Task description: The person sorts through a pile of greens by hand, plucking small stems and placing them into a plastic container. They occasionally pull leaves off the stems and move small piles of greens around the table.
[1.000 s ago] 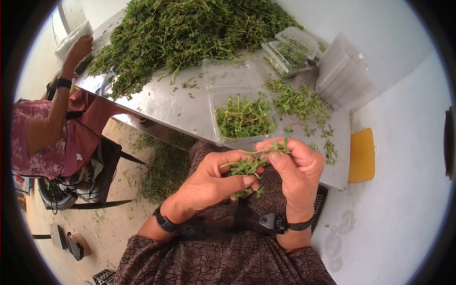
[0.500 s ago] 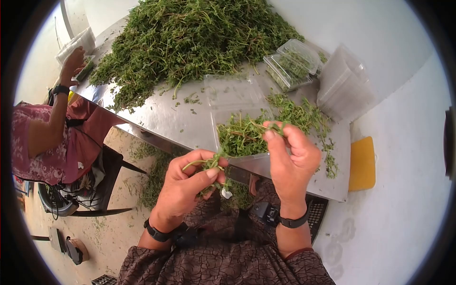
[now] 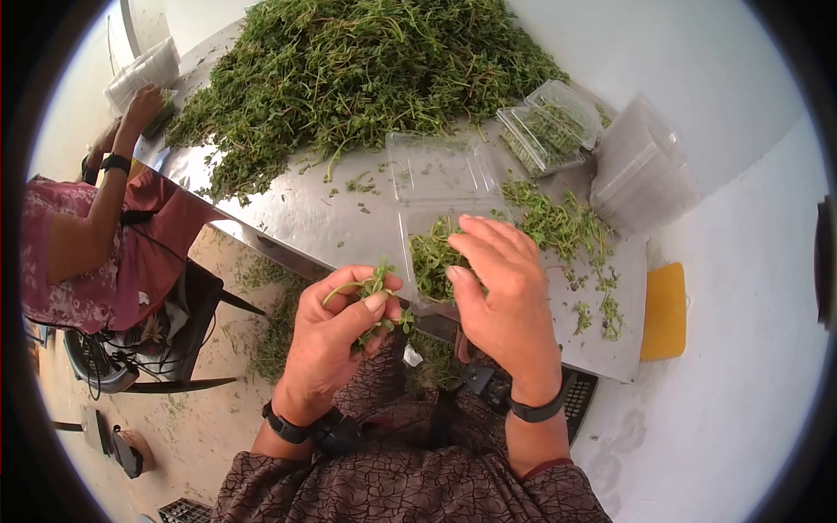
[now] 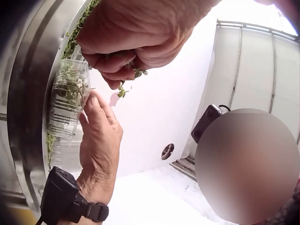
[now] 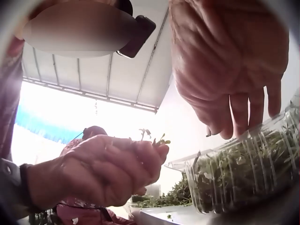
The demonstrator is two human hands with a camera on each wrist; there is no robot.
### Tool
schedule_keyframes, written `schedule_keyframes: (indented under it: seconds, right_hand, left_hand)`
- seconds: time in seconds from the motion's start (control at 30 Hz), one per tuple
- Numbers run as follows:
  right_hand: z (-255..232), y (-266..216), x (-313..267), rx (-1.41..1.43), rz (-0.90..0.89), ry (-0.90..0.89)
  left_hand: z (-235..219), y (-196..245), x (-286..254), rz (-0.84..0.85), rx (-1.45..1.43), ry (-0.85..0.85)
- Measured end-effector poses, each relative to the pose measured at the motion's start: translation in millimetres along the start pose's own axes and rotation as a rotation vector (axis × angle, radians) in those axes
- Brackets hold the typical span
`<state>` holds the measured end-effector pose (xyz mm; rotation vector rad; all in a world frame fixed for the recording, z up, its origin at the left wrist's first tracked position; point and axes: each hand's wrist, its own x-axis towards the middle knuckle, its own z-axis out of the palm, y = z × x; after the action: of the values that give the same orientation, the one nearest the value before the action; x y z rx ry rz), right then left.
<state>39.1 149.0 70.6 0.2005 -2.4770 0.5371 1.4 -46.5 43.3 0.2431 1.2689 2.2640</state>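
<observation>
My left hand (image 3: 327, 336) pinches a small bunch of leafy green sprigs (image 3: 377, 282) between thumb and fingers, in front of the table edge. Loosely extended, the fingers of my right hand (image 3: 510, 305) are over a clear plastic clamshell box (image 5: 243, 176) holding cut greens (image 3: 429, 261). In the right wrist view those fingertips point down at the box rim. Behind the box, its transparent lid (image 3: 440, 170) lies folded open on the table. The right hand covers the box's right part in the head view.
A large heap of greens (image 3: 366, 78) fills the back of the metal table (image 3: 296, 209). Filled clamshells (image 3: 545, 139) and a stack of clear boxes (image 3: 641, 166) stand at right, near loose sprigs (image 3: 558, 218). Another person (image 3: 78, 244) sits at left. A yellow board (image 3: 663, 309) is beside the table.
The hands, close together at first, have moved apart. My right hand has carried a sprig forward to the box and spread its fingers there. The left hand keeps its bunch, farther left.
</observation>
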Motion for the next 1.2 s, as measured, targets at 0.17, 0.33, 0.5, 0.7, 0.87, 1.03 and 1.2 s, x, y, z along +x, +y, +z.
schedule_keyframes:
  seconds: [0.17, 0.33, 0.5, 0.7, 0.87, 1.03, 1.2]
  right_hand:
    - [-4.8, 0.2, 0.7, 0.116, -0.003, -0.022]
    - [12.9, -3.3, 7.4, 0.101, -0.037, -0.198]
    - [18.5, -1.1, 7.6, 0.1, -0.036, -0.204]
    - [-11.6, -4.3, 2.8, 0.138, -0.07, -0.012]
    - [-20.9, -15.4, -8.8, 0.236, -0.081, 0.043]
    - [-16.0, -17.3, -18.1, 0.264, -0.052, 0.061]
    - [-14.8, -17.4, -22.7, 0.284, -0.009, 0.081]
  left_hand:
    - [1.4, 0.5, 3.1, 0.01, 0.007, 0.024]
    - [1.3, 1.1, 4.7, 0.009, 0.013, 0.011]
    - [4.6, 4.5, 4.6, 0.025, 0.021, 0.004]
    - [8.8, 5.2, 8.7, -0.022, -0.147, -0.088]
    - [16.2, 1.4, 13.2, -0.048, -0.233, -0.153]
    - [27.7, -2.5, 13.9, -0.05, -0.275, -0.143]
    - [32.9, -8.4, 16.1, -0.062, -0.213, -0.203]
